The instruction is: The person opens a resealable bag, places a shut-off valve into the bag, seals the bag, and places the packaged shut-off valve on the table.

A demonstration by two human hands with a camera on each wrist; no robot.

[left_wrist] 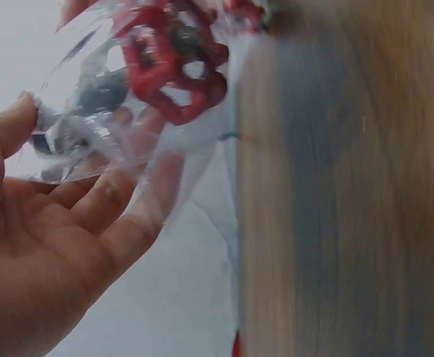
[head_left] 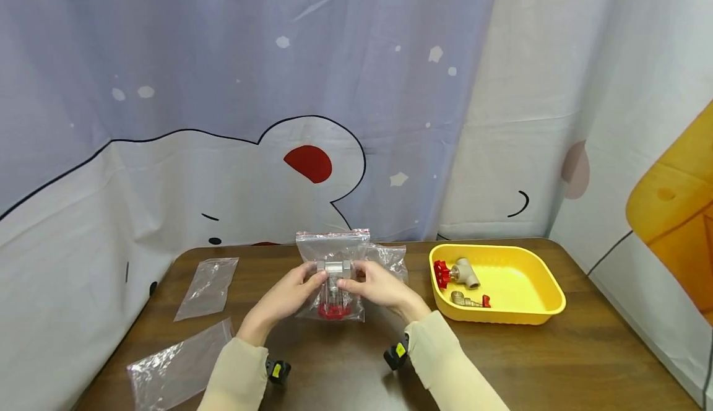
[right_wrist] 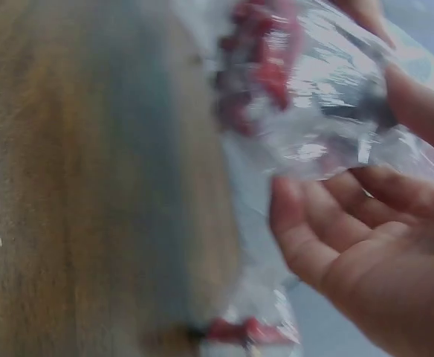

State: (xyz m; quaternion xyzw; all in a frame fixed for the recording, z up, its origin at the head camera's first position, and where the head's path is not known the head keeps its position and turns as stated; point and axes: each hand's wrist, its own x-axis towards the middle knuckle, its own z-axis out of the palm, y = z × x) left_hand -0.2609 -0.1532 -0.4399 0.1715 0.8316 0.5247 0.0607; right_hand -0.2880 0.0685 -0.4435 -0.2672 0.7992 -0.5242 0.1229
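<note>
In the head view, both hands hold up a clear zip bag [head_left: 320,247] with a metal valve [head_left: 335,270] inside. The valve's red handwheel [head_left: 334,312] hangs at the bottom. My left hand [head_left: 283,302] grips one side of the valve body through the plastic, thumb toward me and fingers behind. My right hand [head_left: 384,287] pinches the opposite side likewise. Both wrist views show the handwheel [left_wrist: 174,67] through the film; the valve body is blurred by glare. Another clear bag [head_left: 392,259] lies behind the right hand, mostly hidden; the right wrist view shows a red part [right_wrist: 248,331] in it.
A yellow tray [head_left: 501,317] stands at the right, holding a pale valve [head_left: 466,273] with a red handwheel and a small brass valve [head_left: 465,300]. Two flat clear bags, one farther back [head_left: 207,287] and one nearer [head_left: 178,364], lie at the left. A curtain [head_left: 223,58] hangs behind the table.
</note>
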